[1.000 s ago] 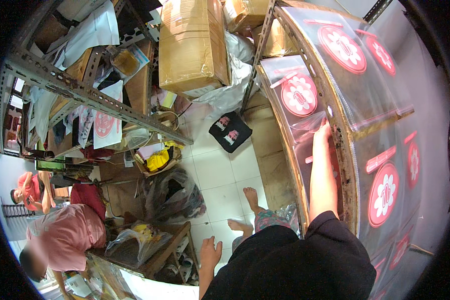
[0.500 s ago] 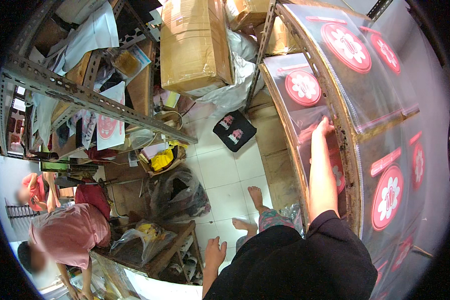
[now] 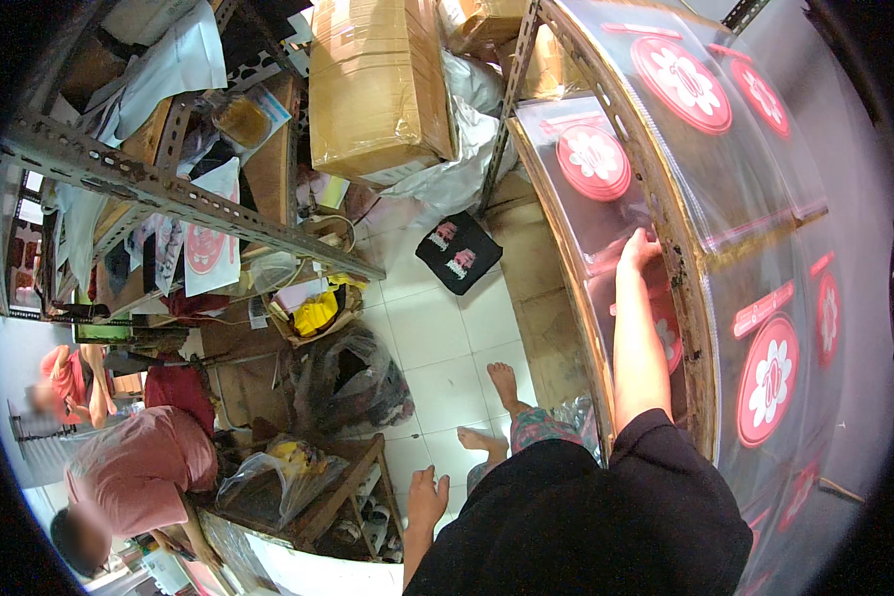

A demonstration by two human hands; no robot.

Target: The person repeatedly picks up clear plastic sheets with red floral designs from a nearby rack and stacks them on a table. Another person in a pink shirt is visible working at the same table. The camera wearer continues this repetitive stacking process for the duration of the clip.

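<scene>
My right hand (image 3: 639, 250) reaches into the shelf on the right, among clear plastic bags printed with pink discs and white flowers. Its fingers are curled at the edge of a plastic bag (image 3: 606, 260) and appear closed on it; the fingertips are partly hidden. Just beyond the hand lies a stack of the same bags (image 3: 593, 159). Low in front of me hangs my left hand (image 3: 428, 497), empty, its fingers loosely apart over the tiled floor.
More printed bags (image 3: 770, 377) lie on the top board of the rusty metal rack (image 3: 666, 169). A folded black cloth (image 3: 459, 252) is on the floor, near a taped carton (image 3: 379, 89). Leftward stand a cluttered rack (image 3: 169, 194) and a person in pink (image 3: 144, 462), bent over.
My view has shifted slightly. My right hand stays at the bags with its fingers a little repositioned. The person in pink has moved their head and arms; my left hand hangs as before.
</scene>
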